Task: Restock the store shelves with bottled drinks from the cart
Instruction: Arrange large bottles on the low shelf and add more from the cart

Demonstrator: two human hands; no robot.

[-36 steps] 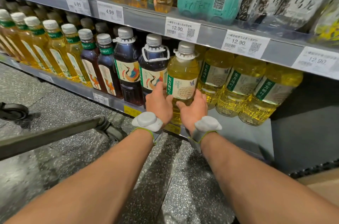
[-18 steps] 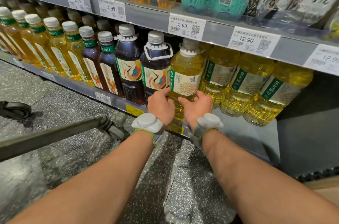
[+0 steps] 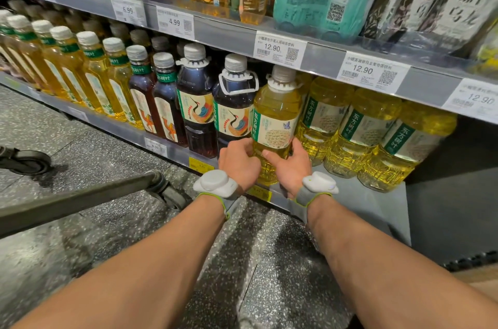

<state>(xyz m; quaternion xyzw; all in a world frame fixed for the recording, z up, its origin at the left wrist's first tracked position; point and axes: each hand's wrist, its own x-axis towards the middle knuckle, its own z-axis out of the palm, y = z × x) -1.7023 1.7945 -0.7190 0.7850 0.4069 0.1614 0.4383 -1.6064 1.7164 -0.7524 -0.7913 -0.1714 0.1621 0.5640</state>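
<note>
A large yellow tea bottle (image 3: 275,113) with a white cap and green-edged label stands upright at the front edge of the lower shelf (image 3: 358,194). My left hand (image 3: 238,160) wraps its lower left side and my right hand (image 3: 292,164) its lower right side, fingers closed on it. Both wrists wear white sensor bands. To its left stand two large dark tea bottles (image 3: 233,113). To its right stand three more large yellow bottles (image 3: 361,126), set further back.
A row of smaller yellow and dark bottles (image 3: 89,72) runs along the shelf to the left. The upper shelf (image 3: 323,56) with price tags hangs low over the bottle caps. A dark cart bar (image 3: 80,199) and wheel (image 3: 172,194) lie at left on the speckled floor.
Both hands have stayed on the yellow bottle, sliding closer together around its lower part. The bottle has shifted slightly. The view has moved nearer the shelf.
</note>
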